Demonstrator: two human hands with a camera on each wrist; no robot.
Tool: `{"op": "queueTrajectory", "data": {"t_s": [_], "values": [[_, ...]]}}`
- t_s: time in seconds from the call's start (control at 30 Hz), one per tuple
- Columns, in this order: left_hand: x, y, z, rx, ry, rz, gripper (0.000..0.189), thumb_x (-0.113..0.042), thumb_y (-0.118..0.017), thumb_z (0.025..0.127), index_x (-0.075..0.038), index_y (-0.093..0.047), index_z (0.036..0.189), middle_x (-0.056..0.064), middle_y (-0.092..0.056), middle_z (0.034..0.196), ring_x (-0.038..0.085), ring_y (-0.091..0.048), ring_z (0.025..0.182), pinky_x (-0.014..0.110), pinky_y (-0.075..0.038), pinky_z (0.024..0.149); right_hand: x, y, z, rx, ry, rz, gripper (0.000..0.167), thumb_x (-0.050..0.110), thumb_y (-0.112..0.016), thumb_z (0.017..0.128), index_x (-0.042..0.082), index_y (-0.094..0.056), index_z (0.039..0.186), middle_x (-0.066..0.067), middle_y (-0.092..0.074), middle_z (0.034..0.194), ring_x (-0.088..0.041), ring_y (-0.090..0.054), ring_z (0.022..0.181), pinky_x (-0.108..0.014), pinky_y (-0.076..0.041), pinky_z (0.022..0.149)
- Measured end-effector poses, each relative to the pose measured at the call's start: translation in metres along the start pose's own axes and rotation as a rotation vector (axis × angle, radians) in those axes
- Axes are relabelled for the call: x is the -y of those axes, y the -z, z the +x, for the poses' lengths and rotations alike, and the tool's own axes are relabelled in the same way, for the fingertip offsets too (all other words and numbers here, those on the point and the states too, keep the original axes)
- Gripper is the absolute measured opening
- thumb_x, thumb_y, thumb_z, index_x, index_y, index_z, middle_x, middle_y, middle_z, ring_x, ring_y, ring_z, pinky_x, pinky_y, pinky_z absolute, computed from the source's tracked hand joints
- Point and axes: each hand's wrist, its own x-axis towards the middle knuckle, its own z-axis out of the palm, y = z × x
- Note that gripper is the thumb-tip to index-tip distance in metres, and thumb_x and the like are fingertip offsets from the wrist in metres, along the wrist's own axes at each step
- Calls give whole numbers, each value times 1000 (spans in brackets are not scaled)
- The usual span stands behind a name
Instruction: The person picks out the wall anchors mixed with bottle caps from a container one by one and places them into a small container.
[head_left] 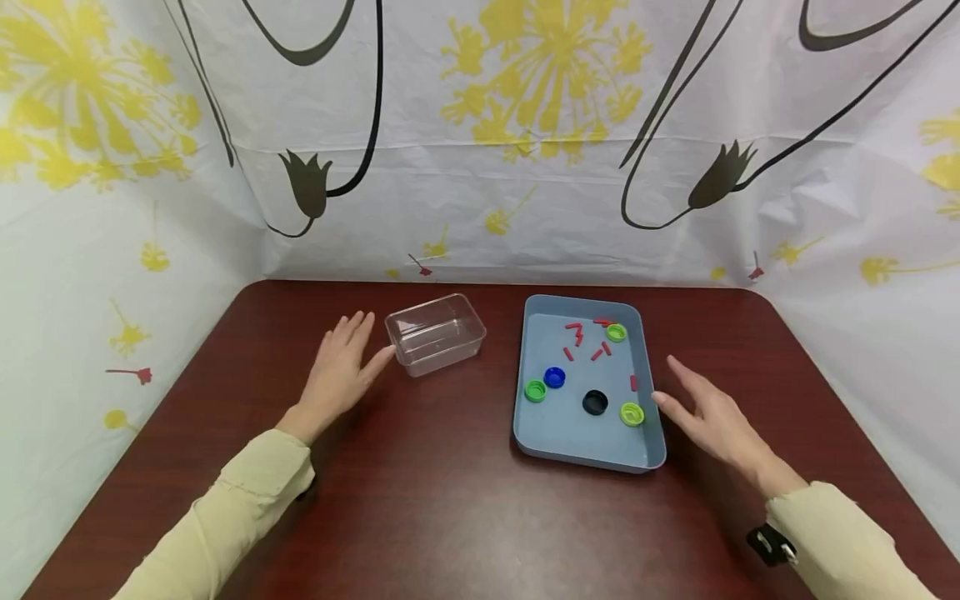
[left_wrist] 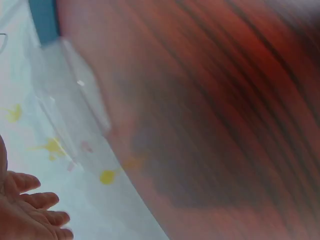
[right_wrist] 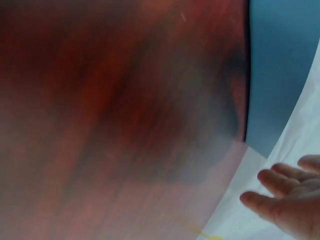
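Note:
My left hand (head_left: 339,372) hovers with fingers stretched out beside a clear plastic container (head_left: 438,335), its thumb tip close to the container's left wall. In the left wrist view that hand's fingers (left_wrist: 42,201) are spread and hold nothing. On the other side, my right hand (head_left: 716,421) is held with fingers extended by the right edge of a blue tray (head_left: 558,437). The right wrist view shows its relaxed fingers (right_wrist: 275,185) near the tray's side wall. Inside the tray lie a black cap (head_left: 596,402), a blue cap (head_left: 555,377), green caps and several small red pieces (head_left: 597,355).
Everything stands on a dark reddish-brown table (head_left: 450,508). A white cloth (head_left: 480,208) with yellow and dark flower prints hangs behind the table and along both sides. The container stands to the left of the tray, with a strip of tabletop between them.

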Motion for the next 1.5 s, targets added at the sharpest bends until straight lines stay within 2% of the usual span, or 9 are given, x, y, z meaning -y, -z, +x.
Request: {"op": "queueTrajectory", "data": {"t_s": [0.17, 0.33, 0.43, 0.63, 0.8, 0.97, 1.1, 1.23, 1.5], "values": [[-27, -3, 2, -60, -63, -155, 63, -36, -56, 94, 0, -36, 143, 19, -38, 145, 35, -34, 134, 51, -30, 107, 3, -6, -13, 46, -10, 15, 82, 38, -64, 88, -1, -23, 147, -26, -30, 147, -45, -34, 130, -61, -36, 95], [-56, -13, 5, -103, -125, -281, 54, -28, -63, 91, 2, -49, 134, 21, -54, 129, 35, -56, 110, 47, -44, 93, 5, -12, -22, 110, -5, 27, 94, 39, -72, 82, -4, -19, 147, -28, -29, 147, -46, -33, 129, -62, -35, 96], [-74, -20, 9, -73, -122, -382, 49, -23, -65, 89, 4, -53, 129, 22, -59, 120, 32, -61, 103, 41, -50, 87, 5, -16, -26, 143, -8, 29, 101, 40, -74, 78, -3, -16, 148, -29, -28, 147, -45, -34, 129, -61, -36, 96], [-110, -40, 27, 73, -58, -519, 47, -24, -66, 88, 0, -55, 127, 17, -62, 118, 24, -66, 96, 32, -53, 82, 6, -20, -28, 149, 22, 15, 109, 43, -78, 74, -6, -15, 147, -30, -29, 146, -42, -37, 128, -58, -38, 95], [-138, -61, 50, 132, -67, -515, 44, -27, -68, 87, -3, -59, 122, 14, -66, 111, 22, -66, 94, 31, -52, 82, 7, -22, -30, 137, 11, -2, 110, 46, -76, 74, -6, -14, 147, -29, -30, 146, -41, -40, 127, -54, -43, 91], [-162, -78, 66, 199, -64, -499, 45, -27, -68, 87, -2, -58, 124, 13, -64, 115, 22, -64, 99, 32, -51, 84, 8, -24, -31, 137, 9, -10, 109, 49, -75, 74, -5, -15, 148, -28, -31, 146, -40, -41, 127, -52, -44, 91], [-178, -88, 78, 257, -29, -489, 46, -26, -66, 89, -3, -55, 127, 12, -62, 119, 22, -62, 104, 32, -51, 87, 6, -25, -32, 124, 11, -12, 108, 48, -75, 74, -4, -16, 148, -28, -32, 146, -39, -41, 127, -52, -43, 91], [-191, -100, 85, 299, 6, -474, 48, -26, -66, 89, -4, -52, 130, 12, -59, 121, 21, -58, 109, 33, -50, 88, 5, -27, -33, 116, 11, -13, 107, 48, -75, 74, -3, -16, 148, -28, -33, 145, -40, -42, 127, -52, -43, 92], [-205, -122, 94, 317, 8, -364, 49, -25, -66, 89, -3, -50, 129, 12, -57, 119, 21, -56, 107, 33, -49, 87, 3, -28, -34, 111, 19, -5, 106, 48, -74, 76, -1, -16, 149, -26, -34, 146, -36, -46, 124, -48, -47, 88]]}}
